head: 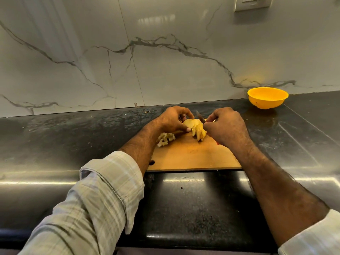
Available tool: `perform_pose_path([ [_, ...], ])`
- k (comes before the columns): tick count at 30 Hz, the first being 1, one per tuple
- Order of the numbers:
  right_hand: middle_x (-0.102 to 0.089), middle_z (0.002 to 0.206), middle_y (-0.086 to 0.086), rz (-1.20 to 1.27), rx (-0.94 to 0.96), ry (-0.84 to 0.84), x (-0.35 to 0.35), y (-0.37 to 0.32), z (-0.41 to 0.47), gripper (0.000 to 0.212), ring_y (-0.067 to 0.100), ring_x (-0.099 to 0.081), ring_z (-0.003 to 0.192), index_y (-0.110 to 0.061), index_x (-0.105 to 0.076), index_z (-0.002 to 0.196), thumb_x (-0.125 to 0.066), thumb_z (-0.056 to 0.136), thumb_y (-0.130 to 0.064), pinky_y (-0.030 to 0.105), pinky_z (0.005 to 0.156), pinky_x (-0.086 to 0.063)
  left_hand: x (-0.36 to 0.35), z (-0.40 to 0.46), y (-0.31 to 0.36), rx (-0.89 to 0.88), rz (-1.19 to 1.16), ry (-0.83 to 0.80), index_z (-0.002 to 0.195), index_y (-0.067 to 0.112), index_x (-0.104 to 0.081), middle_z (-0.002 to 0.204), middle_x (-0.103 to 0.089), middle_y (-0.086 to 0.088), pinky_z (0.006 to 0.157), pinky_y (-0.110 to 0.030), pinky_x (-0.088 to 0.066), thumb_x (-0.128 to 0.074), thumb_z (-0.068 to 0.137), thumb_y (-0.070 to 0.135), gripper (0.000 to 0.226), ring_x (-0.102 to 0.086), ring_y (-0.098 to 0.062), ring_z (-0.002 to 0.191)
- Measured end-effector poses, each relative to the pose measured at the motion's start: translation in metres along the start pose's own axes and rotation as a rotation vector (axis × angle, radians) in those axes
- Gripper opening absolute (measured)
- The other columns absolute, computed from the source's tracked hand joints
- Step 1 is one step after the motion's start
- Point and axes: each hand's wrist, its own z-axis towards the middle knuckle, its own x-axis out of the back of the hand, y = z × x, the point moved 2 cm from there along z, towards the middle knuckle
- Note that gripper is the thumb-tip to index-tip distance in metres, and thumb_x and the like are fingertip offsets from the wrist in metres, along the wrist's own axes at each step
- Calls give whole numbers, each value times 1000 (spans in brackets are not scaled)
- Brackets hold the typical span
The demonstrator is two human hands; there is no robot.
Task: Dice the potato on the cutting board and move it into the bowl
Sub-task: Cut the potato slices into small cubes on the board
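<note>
A wooden cutting board [193, 157] lies on the dark counter. At its far end sits a peeled, sliced potato [196, 128]. My left hand [172, 119] grips the potato's left side with curled fingers and thumb. My right hand [227, 127] holds a knife [200, 116] whose blade meets the potato from the right; the handle is hidden in my fist. A small heap of diced potato [165, 139] lies at the board's left edge, beside my left wrist. The yellow bowl [267, 97] stands at the back right, apart from the board.
The dark stone counter [73, 137] runs left and right, backed by a marble-patterned wall [128, 61]. A wall socket [253, 2] sits at the top right. The counter's front edge lies near my forearms.
</note>
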Motion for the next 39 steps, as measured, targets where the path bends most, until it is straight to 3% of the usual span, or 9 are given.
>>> perform_pose_path([
  [6,-68,90,-6,-45,56,-56,-13,-17,-16,12,14,-70,72,-30,-69,93,-78,87,-36,40,64,-65,15,-18,-17,47,-132,163,92,19,-77,90,-76,1,78,-32,-65,-90,80,10,19,-74,-14,87],
  [11,-63,90,-6,-136,42,-90,-19,-22,-24,16,15,-68,78,-27,-69,96,-79,87,-37,41,70,-65,20,-31,-30,39,-198,309,92,14,-78,86,-77,0,75,-32,-63,-88,82,8,16,-74,-13,79],
  [17,-66,103,-4,-267,46,-221,-34,-21,-25,21,14,-64,87,-26,-70,105,-78,87,-36,35,77,-63,26,-39,-32,-27,-168,408,96,23,-82,86,-75,6,76,-38,-65,-86,86,19,11,-71,-11,82],
  [21,-66,97,0,-337,-7,-221,-29,-19,-21,25,18,-68,83,-21,-68,110,-76,89,-34,39,77,-65,23,-45,-30,-69,-141,334,95,26,-83,83,-76,7,75,-37,-66,-84,87,14,15,-72,-12,80],
  [26,-66,100,1,-400,-16,-214,-26,-24,-26,27,19,-66,87,-22,-66,113,-74,90,-32,39,78,-64,12,-51,-14,-68,-9,175,105,24,-82,104,-76,10,93,-34,-62,-78,92,12,19,-69,-3,97],
  [29,-65,108,-1,-428,30,-207,-27,-26,-32,30,17,-64,91,-26,-64,116,-72,89,-36,39,81,-63,10,-50,-12,-40,84,65,112,29,-80,110,-74,11,106,-42,-54,-78,92,17,23,-65,-3,104],
  [31,-64,115,0,-434,44,-232,-29,-28,-34,34,18,-62,98,-27,-63,120,-72,90,-37,39,85,-61,10,-49,-15,-21,140,21,112,35,-78,104,-70,18,114,-53,-40,-80,91,30,22,-61,-2,103],
  [33,-63,121,1,-436,46,-264,-29,-29,-36,39,19,-60,103,-27,-61,126,-72,90,-36,38,88,-60,11,-47,-19,-11,153,-14,108,39,-76,98,-68,21,113,-61,-37,-84,87,35,23,-60,-1,99],
  [39,-63,120,0,-417,45,-291,-28,-32,-35,39,17,-59,102,-26,-61,127,-74,91,-35,36,87,-60,17,-49,-23,13,129,-61,100,41,-76,105,-67,19,109,-63,-42,-84,87,25,23,-58,-2,101],
])
